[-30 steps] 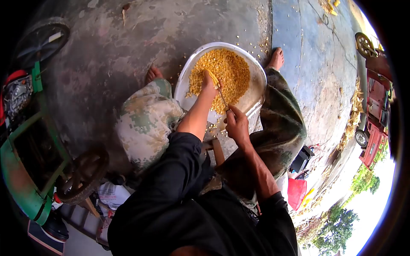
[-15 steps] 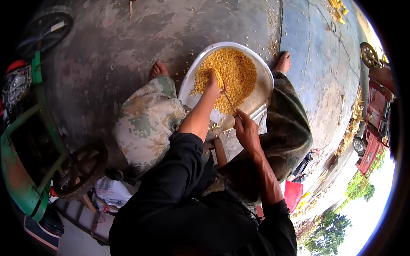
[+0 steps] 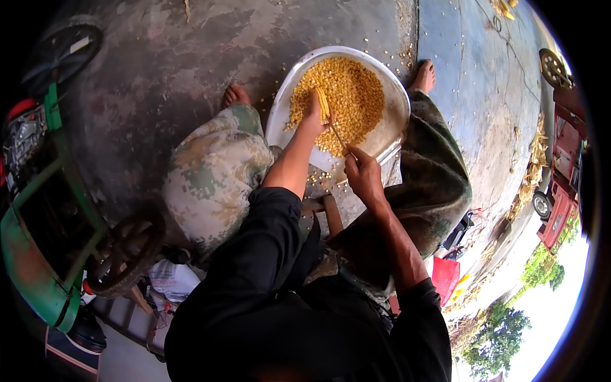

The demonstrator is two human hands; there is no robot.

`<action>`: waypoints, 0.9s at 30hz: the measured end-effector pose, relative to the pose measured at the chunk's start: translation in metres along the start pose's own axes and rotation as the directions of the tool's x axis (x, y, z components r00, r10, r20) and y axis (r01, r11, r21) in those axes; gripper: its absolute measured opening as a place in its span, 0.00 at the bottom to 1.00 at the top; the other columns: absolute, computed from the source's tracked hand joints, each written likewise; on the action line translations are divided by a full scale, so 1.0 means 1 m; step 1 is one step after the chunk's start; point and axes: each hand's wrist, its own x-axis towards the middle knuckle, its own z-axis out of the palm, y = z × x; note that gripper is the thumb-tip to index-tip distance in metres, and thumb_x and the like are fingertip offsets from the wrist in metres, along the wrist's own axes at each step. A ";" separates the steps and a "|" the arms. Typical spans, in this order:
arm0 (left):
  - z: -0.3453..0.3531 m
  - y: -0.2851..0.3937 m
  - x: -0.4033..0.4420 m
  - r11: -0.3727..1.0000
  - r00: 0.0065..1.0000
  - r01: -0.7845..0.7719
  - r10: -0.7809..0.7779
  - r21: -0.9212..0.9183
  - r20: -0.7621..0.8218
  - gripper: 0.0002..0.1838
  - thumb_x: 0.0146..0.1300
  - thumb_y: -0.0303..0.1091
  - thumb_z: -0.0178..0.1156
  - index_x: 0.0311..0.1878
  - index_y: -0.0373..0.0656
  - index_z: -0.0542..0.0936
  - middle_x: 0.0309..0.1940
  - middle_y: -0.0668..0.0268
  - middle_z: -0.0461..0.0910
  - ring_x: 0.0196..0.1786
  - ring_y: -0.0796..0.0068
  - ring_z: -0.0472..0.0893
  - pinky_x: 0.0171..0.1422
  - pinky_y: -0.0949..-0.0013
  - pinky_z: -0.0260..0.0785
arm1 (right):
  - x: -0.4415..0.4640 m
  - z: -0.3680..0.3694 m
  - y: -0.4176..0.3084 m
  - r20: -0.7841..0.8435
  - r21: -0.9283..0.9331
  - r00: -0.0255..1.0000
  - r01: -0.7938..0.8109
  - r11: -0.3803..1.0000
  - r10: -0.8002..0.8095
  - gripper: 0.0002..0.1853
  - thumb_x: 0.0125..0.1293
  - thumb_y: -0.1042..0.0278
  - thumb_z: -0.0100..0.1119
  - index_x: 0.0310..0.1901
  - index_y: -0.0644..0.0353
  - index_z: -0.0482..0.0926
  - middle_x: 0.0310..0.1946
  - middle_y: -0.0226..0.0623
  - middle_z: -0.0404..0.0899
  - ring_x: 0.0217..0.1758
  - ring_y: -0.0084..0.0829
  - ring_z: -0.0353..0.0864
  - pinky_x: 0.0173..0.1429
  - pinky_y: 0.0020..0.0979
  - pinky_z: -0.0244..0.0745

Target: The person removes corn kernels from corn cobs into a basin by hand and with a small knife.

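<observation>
A white basin (image 3: 396, 114) with loose yellow corn kernels (image 3: 356, 89) in it lies between my feet. My left hand (image 3: 312, 116) is closed around a corn cob (image 3: 323, 102) above the kernels. In my right hand (image 3: 365, 173) is the handle end of a thin metal tool, like a screwdriver (image 3: 338, 136). The tool's shaft points up and left, and its tip is at the near end of the cob, beside my left fingers. Whether the tip touches the cob I cannot tell.
Kernels are scattered on the concrete floor (image 3: 191, 63) around the basin. Green machinery with a wheel (image 3: 124, 254) stands at left. A red vehicle (image 3: 561, 197) is at far right, near dry husks (image 3: 534, 159). More cobs (image 3: 503, 7) lie at top right.
The whole view has shifted slightly, so the basin and hands appear higher. My left hand still holds the cob and my right hand still holds the tool.
</observation>
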 end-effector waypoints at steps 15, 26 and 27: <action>0.009 0.002 0.015 1.000 0.994 -0.021 0.022 0.012 -0.110 0.36 0.64 0.76 0.40 0.40 0.47 0.72 0.19 0.64 0.73 0.18 0.69 0.73 0.19 0.67 0.67 | 0.006 0.014 0.005 -0.098 -0.135 0.966 0.223 0.965 -0.237 0.16 0.68 0.72 0.53 0.54 0.69 0.79 0.26 0.56 0.81 0.26 0.41 0.83 0.30 0.38 0.75; -0.009 0.022 0.012 0.968 0.992 0.050 -0.019 0.246 -0.128 0.34 0.62 0.74 0.47 0.40 0.48 0.75 0.25 0.64 0.76 0.24 0.66 0.75 0.24 0.60 0.72 | 0.057 -0.059 0.016 0.497 0.618 0.782 -0.624 0.478 0.377 0.18 0.70 0.67 0.53 0.59 0.65 0.74 0.31 0.41 0.81 0.18 0.18 0.68 0.15 0.18 0.56; -0.003 0.018 0.008 0.971 0.976 0.009 0.043 0.237 -0.214 0.32 0.61 0.73 0.50 0.42 0.51 0.75 0.30 0.64 0.76 0.29 0.65 0.76 0.25 0.59 0.73 | 0.054 -0.060 0.014 0.467 0.617 0.814 -0.580 0.533 0.346 0.18 0.70 0.66 0.53 0.58 0.65 0.75 0.31 0.40 0.82 0.18 0.17 0.68 0.15 0.18 0.56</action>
